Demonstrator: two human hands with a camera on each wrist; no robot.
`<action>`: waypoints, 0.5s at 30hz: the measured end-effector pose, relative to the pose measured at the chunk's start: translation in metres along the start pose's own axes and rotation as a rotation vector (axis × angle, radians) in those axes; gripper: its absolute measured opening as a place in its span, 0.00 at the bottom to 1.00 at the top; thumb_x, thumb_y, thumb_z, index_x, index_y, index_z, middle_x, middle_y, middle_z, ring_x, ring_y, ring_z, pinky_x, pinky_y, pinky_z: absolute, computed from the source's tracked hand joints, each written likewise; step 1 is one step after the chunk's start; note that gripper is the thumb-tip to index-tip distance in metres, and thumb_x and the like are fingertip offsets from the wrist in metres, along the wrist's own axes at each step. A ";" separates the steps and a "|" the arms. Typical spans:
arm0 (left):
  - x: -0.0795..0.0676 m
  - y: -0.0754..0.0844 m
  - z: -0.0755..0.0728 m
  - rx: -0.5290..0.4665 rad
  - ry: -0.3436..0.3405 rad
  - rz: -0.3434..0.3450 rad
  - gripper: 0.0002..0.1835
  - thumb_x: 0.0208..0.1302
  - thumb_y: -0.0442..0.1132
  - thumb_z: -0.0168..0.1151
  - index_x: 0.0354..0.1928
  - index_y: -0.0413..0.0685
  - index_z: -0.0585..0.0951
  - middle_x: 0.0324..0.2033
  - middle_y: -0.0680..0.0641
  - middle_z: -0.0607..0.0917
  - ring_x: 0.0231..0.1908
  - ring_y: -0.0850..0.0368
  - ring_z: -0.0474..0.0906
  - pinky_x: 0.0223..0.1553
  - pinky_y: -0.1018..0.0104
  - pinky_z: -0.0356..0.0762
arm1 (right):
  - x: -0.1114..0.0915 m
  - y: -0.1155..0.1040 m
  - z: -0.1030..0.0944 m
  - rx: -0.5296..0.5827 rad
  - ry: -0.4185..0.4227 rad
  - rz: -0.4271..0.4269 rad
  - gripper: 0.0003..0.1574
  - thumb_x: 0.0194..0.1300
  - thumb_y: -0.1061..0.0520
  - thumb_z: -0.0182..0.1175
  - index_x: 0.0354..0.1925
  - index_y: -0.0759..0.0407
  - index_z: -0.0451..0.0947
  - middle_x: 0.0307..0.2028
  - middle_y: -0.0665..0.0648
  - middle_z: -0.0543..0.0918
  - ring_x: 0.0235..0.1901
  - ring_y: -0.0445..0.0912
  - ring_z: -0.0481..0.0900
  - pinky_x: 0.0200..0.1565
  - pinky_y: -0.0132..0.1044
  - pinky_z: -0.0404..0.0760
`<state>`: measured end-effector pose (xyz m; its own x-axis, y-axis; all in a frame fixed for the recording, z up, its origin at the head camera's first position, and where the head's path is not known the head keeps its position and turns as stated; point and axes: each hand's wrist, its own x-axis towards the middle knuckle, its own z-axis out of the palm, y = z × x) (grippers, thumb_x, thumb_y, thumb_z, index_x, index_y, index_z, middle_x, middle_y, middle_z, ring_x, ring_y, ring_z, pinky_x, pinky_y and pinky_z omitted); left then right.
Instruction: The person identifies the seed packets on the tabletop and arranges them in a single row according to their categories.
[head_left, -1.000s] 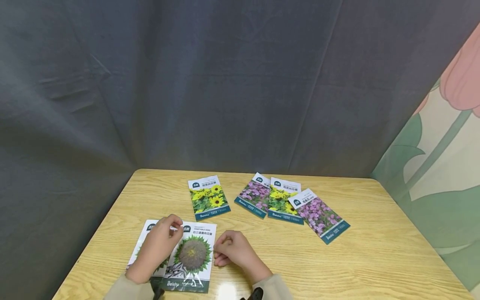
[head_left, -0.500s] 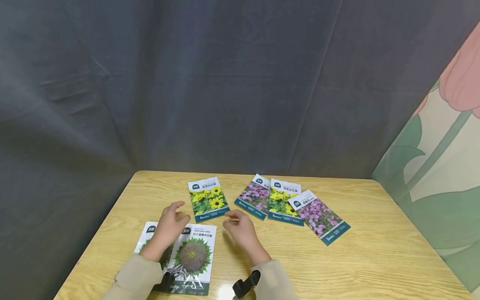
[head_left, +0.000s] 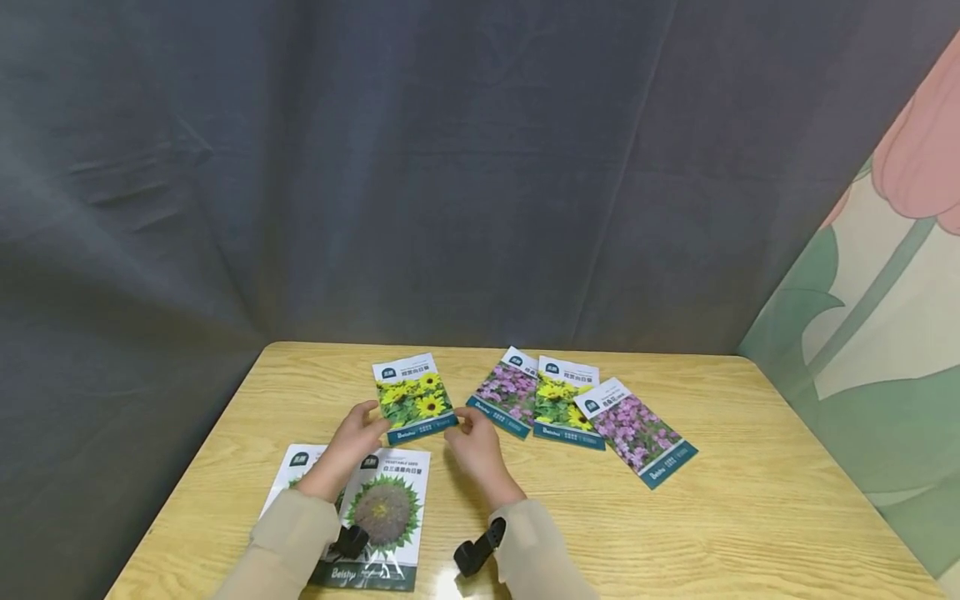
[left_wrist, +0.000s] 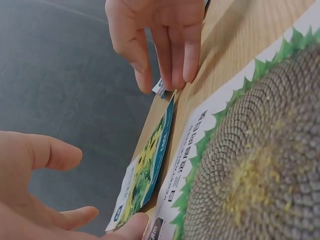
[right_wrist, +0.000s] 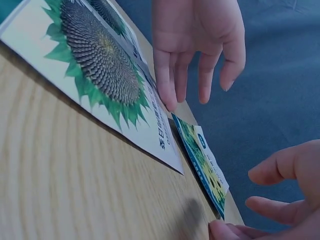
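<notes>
A seed packet with yellow flowers (head_left: 414, 398) lies flat toward the back left of the table, its teal strip facing me. My left hand (head_left: 351, 443) is at its lower left corner, thumb and fingers apart. On the other side, my right hand (head_left: 477, 450) has its fingertips right at the lower right corner. In the right wrist view, the right hand's fingers (right_wrist: 272, 210) are spread beside the packet's edge (right_wrist: 202, 167). Below the left forearm lie two large sunflower seed packets, the right one (head_left: 382, 510) overlapping the left one (head_left: 279, 479), which the arm partly hides.
Right of centre lie a purple-flower packet (head_left: 504, 390), another yellow-flower packet (head_left: 564, 408) overlapping it, and a second purple-flower packet (head_left: 637, 433) set askew. A dark curtain (head_left: 480, 183) hangs behind the wooden table (head_left: 712, 533).
Both hands have moved forward from the large sunflower packets to either side of the single yellow-flower packet. The packets lie as before.
</notes>
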<state>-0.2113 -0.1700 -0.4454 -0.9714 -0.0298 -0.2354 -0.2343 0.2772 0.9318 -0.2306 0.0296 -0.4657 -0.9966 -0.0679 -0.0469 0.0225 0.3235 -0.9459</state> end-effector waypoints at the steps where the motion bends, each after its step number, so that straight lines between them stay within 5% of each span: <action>1: 0.001 0.000 0.000 -0.016 -0.007 -0.005 0.37 0.75 0.38 0.49 0.78 0.33 0.48 0.75 0.24 0.45 0.72 0.27 0.54 0.69 0.39 0.64 | 0.001 0.000 0.000 0.004 0.002 0.005 0.29 0.66 0.64 0.57 0.64 0.71 0.72 0.62 0.73 0.73 0.59 0.63 0.74 0.56 0.56 0.78; 6: 0.004 -0.004 0.000 -0.074 -0.024 -0.005 0.37 0.75 0.38 0.50 0.78 0.33 0.48 0.75 0.24 0.46 0.71 0.26 0.56 0.70 0.39 0.62 | 0.003 -0.001 -0.002 0.057 -0.029 0.052 0.29 0.69 0.63 0.55 0.66 0.70 0.70 0.62 0.74 0.72 0.57 0.62 0.75 0.49 0.51 0.80; 15: 0.004 -0.007 0.001 -0.168 -0.025 0.021 0.37 0.73 0.36 0.49 0.77 0.28 0.49 0.72 0.23 0.56 0.71 0.28 0.57 0.70 0.42 0.64 | 0.002 -0.004 -0.003 0.148 -0.084 0.085 0.27 0.70 0.63 0.54 0.65 0.73 0.70 0.64 0.74 0.70 0.57 0.63 0.77 0.55 0.51 0.82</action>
<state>-0.2134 -0.1707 -0.4527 -0.9755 -0.0014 -0.2198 -0.2186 0.1129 0.9693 -0.2331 0.0313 -0.4615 -0.9806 -0.1268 -0.1495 0.1240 0.1896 -0.9740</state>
